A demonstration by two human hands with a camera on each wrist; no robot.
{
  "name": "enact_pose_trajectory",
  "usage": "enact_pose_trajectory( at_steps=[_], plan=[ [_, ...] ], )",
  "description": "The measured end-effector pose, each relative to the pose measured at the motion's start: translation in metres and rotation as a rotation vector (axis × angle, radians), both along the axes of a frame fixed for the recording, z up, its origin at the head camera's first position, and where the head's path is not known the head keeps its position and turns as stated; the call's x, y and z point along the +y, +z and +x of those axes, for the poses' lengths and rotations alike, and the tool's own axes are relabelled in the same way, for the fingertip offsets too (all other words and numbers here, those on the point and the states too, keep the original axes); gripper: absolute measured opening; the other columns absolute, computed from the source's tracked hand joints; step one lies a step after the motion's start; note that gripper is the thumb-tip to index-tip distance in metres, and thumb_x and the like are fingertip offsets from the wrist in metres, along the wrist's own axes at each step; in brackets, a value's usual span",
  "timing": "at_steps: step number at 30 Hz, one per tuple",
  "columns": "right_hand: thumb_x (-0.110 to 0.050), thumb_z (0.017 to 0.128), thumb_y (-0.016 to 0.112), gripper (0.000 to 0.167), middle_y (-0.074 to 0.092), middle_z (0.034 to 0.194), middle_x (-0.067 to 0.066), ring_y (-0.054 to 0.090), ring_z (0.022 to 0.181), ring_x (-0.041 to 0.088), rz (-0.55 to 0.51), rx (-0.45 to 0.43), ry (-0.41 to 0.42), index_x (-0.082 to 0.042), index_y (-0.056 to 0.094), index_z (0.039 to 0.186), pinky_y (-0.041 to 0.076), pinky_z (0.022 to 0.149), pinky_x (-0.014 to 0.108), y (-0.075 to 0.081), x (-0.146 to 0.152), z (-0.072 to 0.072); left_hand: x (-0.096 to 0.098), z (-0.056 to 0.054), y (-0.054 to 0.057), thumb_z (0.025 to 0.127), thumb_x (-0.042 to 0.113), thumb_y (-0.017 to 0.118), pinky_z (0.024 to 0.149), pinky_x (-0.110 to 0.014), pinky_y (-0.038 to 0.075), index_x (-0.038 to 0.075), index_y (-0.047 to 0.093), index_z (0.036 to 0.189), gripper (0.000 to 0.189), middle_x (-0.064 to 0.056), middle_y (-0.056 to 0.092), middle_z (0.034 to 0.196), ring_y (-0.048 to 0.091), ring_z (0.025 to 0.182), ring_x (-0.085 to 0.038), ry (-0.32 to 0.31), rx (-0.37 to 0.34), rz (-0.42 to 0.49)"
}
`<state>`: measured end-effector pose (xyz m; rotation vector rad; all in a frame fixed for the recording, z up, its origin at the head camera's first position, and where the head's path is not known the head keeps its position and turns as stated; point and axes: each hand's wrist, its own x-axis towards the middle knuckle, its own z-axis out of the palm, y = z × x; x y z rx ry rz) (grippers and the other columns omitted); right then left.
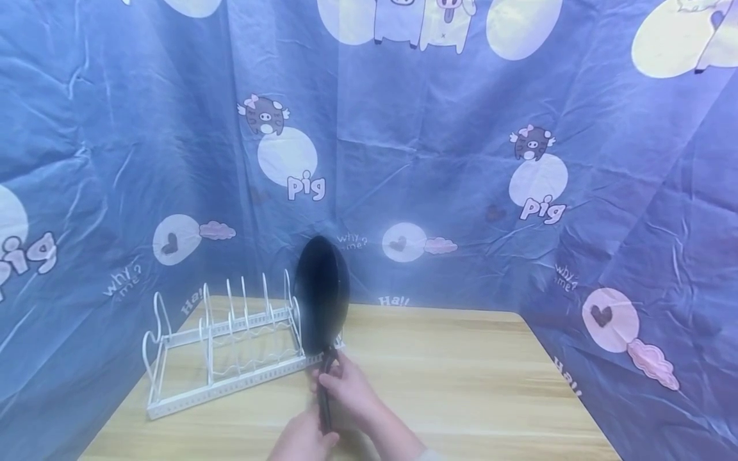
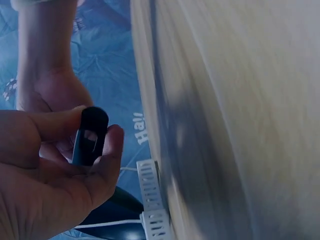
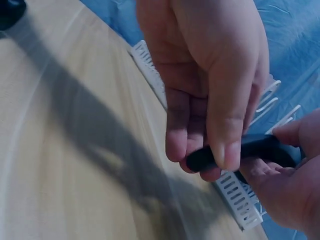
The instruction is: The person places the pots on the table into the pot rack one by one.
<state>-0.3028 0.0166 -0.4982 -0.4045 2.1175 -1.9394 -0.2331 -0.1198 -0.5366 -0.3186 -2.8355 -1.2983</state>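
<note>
A black frying pan (image 1: 323, 294) stands on edge at the right end of a white wire rack (image 1: 230, 384), its handle pointing toward me. Close to the pan, my right hand (image 1: 348, 384) grips the handle. My left hand (image 1: 302, 438) holds the handle's end, which has a slot in it, between thumb and fingers; the left wrist view shows this handle end (image 2: 95, 125) closely. From the right wrist, the left hand (image 3: 215, 85) appears above and the right hand (image 3: 295, 185) at the right edge. Whether the pan's lower edge rests in the rack, I cannot tell.
The rack has several upright wire dividers (image 1: 245, 301) and stands on the left of a wooden table (image 1: 461, 371). Blue cloth (image 1: 403, 160) with pig prints hangs around the table. A dark object (image 3: 10, 12), too cropped to name, shows in the right wrist view's corner.
</note>
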Motion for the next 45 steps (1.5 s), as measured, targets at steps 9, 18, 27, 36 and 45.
enact_pose_trajectory(
  at_steps=[9, 18, 27, 36, 45],
  plan=[
    [-0.007, 0.095, 0.071, 0.085, 0.077, 0.124, 0.026, 0.080, 0.101, 0.028, 0.055, 0.000, -0.115, -0.001, 0.029, 0.168, 0.058, 0.108, 0.063, -0.010, -0.013, 0.003, 0.001, 0.000, 0.022, 0.087, 0.019, 0.083, 0.099, -0.064, 0.059, -0.001, 0.066, 0.140, 0.059, -0.023, 0.078, 0.124, 0.076, 0.111, -0.046, 0.010, 0.084, -0.124],
    [-0.002, 0.091, 0.073, 0.095, 0.074, 0.130, 0.030, 0.078, 0.112, 0.034, 0.014, -0.024, -0.115, -0.008, 0.023, 0.171, 0.064, 0.102, 0.055, -0.021, -0.019, 0.000, 0.006, -0.004, 0.010, 0.078, 0.013, 0.090, 0.079, -0.058, 0.065, -0.019, 0.049, 0.136, 0.078, -0.022, 0.074, 0.089, 0.075, 0.082, -0.040, 0.194, 0.030, -0.175],
    [-0.002, 0.090, 0.074, 0.093, 0.078, 0.119, 0.019, 0.077, 0.108, 0.028, 0.068, -0.027, -0.132, -0.006, 0.026, 0.170, 0.066, 0.092, 0.045, -0.029, -0.024, 0.000, 0.004, -0.002, 0.008, 0.079, 0.007, 0.087, 0.079, -0.056, 0.064, -0.020, 0.051, 0.135, 0.072, -0.017, 0.073, 0.083, 0.074, 0.080, -0.039, 0.182, 0.035, -0.240],
    [-0.007, 0.091, 0.077, 0.092, 0.079, 0.108, 0.009, 0.075, 0.093, 0.018, 0.142, -0.003, -0.133, -0.006, 0.028, 0.170, 0.065, 0.077, 0.037, -0.034, -0.022, -0.008, 0.006, -0.002, 0.014, 0.086, 0.016, 0.082, 0.084, -0.062, 0.064, -0.019, 0.049, 0.141, 0.074, -0.025, 0.076, 0.094, 0.076, 0.088, -0.046, 0.130, 0.011, -0.202],
    [-0.012, 0.099, 0.072, 0.076, 0.079, 0.110, 0.008, 0.076, 0.096, 0.022, 0.268, 0.122, -0.053, -0.005, 0.038, 0.166, 0.067, 0.088, 0.049, -0.035, -0.005, -0.004, 0.004, 0.004, 0.017, 0.088, 0.027, 0.085, 0.085, -0.059, 0.063, -0.017, 0.054, 0.141, 0.075, -0.017, 0.076, 0.097, 0.076, 0.090, -0.040, 0.103, 0.033, -0.222]
  ],
)
